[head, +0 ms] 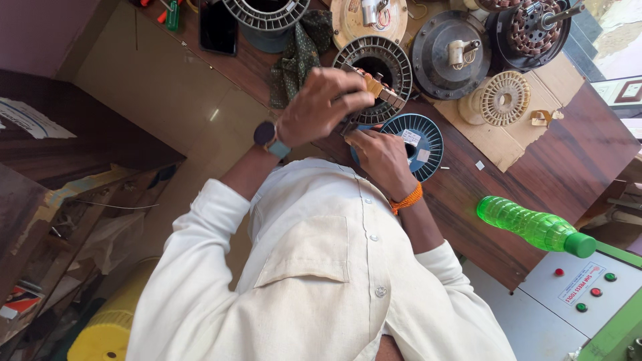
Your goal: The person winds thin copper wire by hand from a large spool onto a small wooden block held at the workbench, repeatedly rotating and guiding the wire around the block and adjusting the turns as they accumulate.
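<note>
The left hand (326, 103) pinched small brass pieces (382, 89) against the slotted stator ring (374, 67) just beyond it, while the right hand (381, 159), fingers curled shut, steadied the ring's near edge.

Bright, even daylight from the upper right, soft shadows, sharp focus, slight wide-angle stretch at edges.

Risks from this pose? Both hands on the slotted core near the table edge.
1. The core sits close to the table edge; the left hand and right hand pressing on it could nudge it off.
2. The blue spool lies partly under the right hand, so it could shift as well.
3. The green bottle lies on its side at the edge and may roll.
</note>
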Demonstrator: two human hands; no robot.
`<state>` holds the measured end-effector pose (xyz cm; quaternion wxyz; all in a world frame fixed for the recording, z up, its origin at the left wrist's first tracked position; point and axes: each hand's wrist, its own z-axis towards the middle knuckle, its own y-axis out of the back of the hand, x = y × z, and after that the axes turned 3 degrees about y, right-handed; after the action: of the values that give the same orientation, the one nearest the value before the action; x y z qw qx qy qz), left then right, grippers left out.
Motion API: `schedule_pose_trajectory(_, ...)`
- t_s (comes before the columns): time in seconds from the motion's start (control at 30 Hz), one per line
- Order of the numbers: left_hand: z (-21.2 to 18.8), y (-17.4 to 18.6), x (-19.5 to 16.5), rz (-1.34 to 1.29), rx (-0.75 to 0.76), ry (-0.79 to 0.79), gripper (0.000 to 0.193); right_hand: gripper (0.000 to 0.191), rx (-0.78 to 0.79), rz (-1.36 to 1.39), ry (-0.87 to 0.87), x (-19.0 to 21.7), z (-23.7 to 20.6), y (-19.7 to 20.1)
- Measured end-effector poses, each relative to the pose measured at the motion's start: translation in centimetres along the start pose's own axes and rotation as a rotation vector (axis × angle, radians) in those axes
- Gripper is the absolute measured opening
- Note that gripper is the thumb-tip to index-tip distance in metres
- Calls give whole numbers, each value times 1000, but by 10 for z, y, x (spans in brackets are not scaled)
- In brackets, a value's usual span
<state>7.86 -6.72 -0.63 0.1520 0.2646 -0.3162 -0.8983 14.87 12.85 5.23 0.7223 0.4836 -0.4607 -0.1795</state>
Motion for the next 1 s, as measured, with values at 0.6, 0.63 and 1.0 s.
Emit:
schedule_pose_trajectory(0.6, -26, -71, -29, -1375, -250, 1344, 21, 11, -214, 298, -217, -100, 65, 25)
schedule_pose_trajectory(0.63, -24, -71, -27, -1358, -239, 1356, 22, 11, -213, 304, -243, -107, 62, 23)
schedule_pose_trajectory(1.0, 8, -85, -35, -920, -478, 1105, 21, 13, -324, 370, -520, -144, 10, 26)
